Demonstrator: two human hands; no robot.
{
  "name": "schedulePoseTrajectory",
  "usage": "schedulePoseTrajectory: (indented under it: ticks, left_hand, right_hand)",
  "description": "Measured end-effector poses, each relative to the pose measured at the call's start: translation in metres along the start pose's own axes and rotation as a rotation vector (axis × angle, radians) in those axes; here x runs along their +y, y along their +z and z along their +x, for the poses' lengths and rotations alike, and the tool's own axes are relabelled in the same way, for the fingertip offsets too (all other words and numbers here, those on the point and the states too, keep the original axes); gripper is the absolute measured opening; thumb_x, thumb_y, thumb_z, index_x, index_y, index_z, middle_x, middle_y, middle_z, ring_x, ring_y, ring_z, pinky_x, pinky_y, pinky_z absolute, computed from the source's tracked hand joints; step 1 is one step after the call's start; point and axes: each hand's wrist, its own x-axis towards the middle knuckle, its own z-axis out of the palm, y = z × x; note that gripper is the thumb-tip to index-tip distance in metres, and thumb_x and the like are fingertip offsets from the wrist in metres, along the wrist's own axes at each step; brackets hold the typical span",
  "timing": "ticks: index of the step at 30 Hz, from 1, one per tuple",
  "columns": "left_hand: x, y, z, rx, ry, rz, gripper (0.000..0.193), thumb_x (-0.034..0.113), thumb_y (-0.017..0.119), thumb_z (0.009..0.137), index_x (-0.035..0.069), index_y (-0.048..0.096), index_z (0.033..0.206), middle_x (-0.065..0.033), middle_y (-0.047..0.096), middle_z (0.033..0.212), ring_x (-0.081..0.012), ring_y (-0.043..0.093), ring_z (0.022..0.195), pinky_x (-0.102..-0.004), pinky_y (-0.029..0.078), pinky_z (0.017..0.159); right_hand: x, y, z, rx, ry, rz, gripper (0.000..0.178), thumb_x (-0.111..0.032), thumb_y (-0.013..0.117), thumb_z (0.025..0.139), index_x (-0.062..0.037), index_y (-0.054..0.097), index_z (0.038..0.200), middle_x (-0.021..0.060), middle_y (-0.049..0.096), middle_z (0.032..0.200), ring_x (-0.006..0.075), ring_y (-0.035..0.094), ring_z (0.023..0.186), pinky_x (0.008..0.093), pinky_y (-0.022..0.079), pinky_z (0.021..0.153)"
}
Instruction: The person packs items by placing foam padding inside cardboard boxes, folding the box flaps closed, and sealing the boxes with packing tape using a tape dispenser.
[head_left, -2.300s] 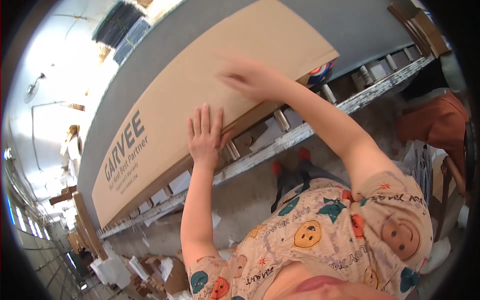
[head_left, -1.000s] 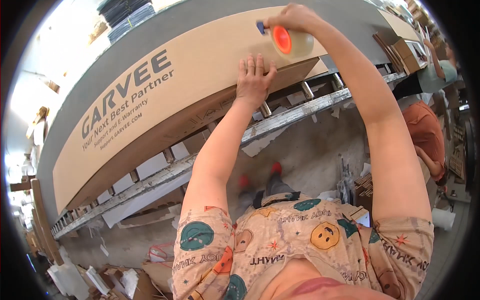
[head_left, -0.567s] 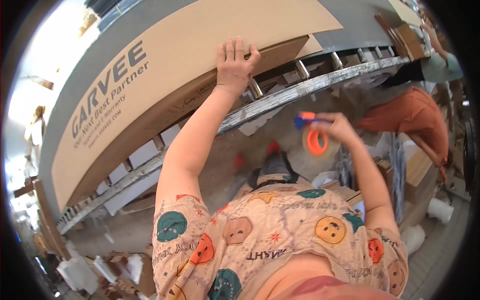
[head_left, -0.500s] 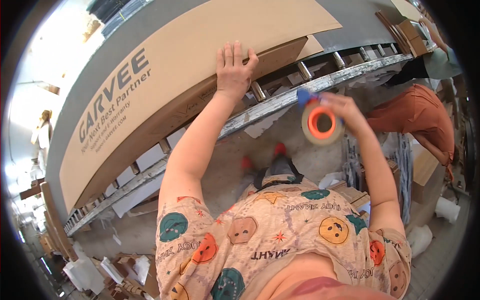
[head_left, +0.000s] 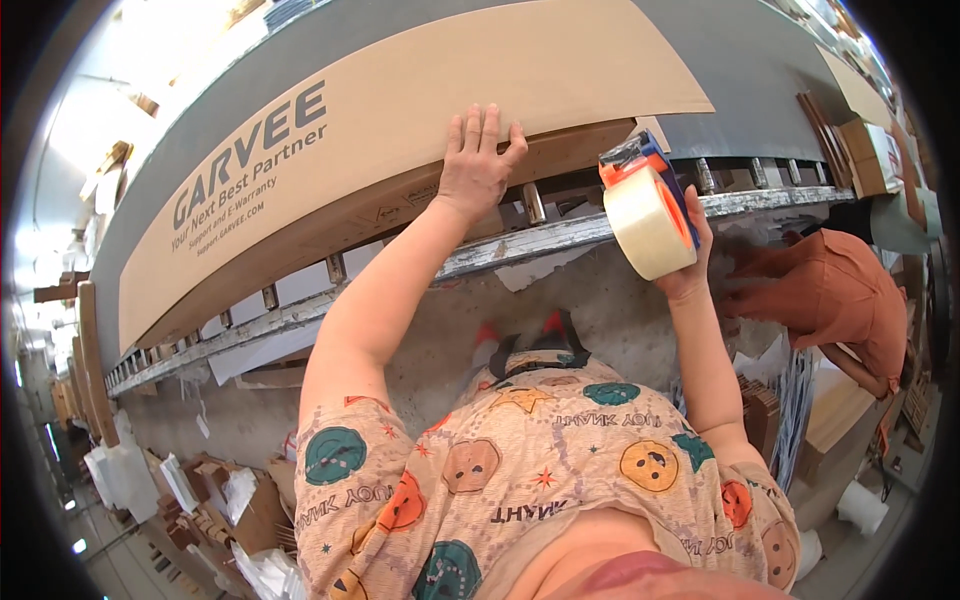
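A long brown cardboard carton with dark printing lies along the roller conveyor. My left hand rests flat on its top near the front edge, fingers stretched out. In my right hand is a tape dispenser, orange and blue, loaded with a wide roll of pale tape. The dispenser is upright, in front of the carton's right end and above the conveyor's near rail. A small cardboard flap sticks out from under the carton's right end.
The conveyor's worn metal rail and rollers run along the near side. A grey surface extends behind the carton. Close by at right, a person in rust-coloured clothing bends over. Cartons and white packing pieces lie at lower left.
My right hand has raised and turned the tape dispenser, so the roll now faces me more broadly. My left hand stays flat on the carton. The whole view has shifted slightly.
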Motion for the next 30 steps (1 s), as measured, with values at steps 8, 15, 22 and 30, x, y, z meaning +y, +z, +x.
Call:
schedulePoseTrajectory:
  ticks: [8, 15, 22, 30]
  left_hand:
    - [-0.027, -0.013, 0.028, -0.127, 0.373, 0.013, 0.031, 0.025, 0.06, 0.083, 0.008, 0.057, 0.109, -0.012, 0.053, 0.111, -0.0246, 0.054, 0.097, -0.0406, 0.048, 0.076]
    - [-0.022, 0.016, 0.088, 0.043, 0.754, -0.278, 0.039, 0.042, 0.058, 0.087, 0.01, 0.055, 0.063, -0.0035, 0.054, 0.064, -0.0169, 0.058, 0.058, -0.0294, 0.044, 0.045]
    - [-0.03, 0.034, 0.105, 0.208, 0.516, -1.127, 0.007, 0.013, 0.065, 0.079, 0.007, 0.062, 0.081, -0.0045, 0.058, 0.074, -0.0188, 0.06, 0.063, -0.0322, 0.047, 0.049]
    - [-0.054, 0.015, 0.102, -0.228, -0.215, -1.895, 0.025, 0.011, 0.075, 0.074, 0.003, 0.063, 0.095, 0.0012, 0.055, 0.074, -0.0045, 0.05, 0.063, -0.0208, 0.041, 0.054]
  right_hand:
    - [-0.004, 0.007, 0.033, 0.081, -0.07, -0.045, 0.054, -0.043, 0.049, 0.092, -0.0005, 0.051, 0.125, 0.0169, 0.061, 0.119, 0.0291, 0.062, 0.106, 0.0419, 0.051, 0.092]
    - [0.009, 0.029, 0.05, 0.214, -0.328, -0.103, 0.054, -0.042, 0.049, 0.093, 0.0035, 0.052, 0.122, 0.0183, 0.062, 0.115, 0.0275, 0.063, 0.103, 0.0407, 0.052, 0.091]
    - [0.034, 0.046, 0.063, 0.303, -0.406, -0.151, 0.053, -0.041, 0.046, 0.095, 0.0025, 0.05, 0.125, 0.0186, 0.061, 0.118, 0.028, 0.063, 0.103, 0.0407, 0.052, 0.09]
    - [0.056, 0.066, 0.09, 0.376, -0.366, -0.257, 0.053, -0.04, 0.049, 0.093, 0.0052, 0.051, 0.12, 0.0178, 0.063, 0.107, 0.023, 0.066, 0.086, 0.0329, 0.057, 0.076]
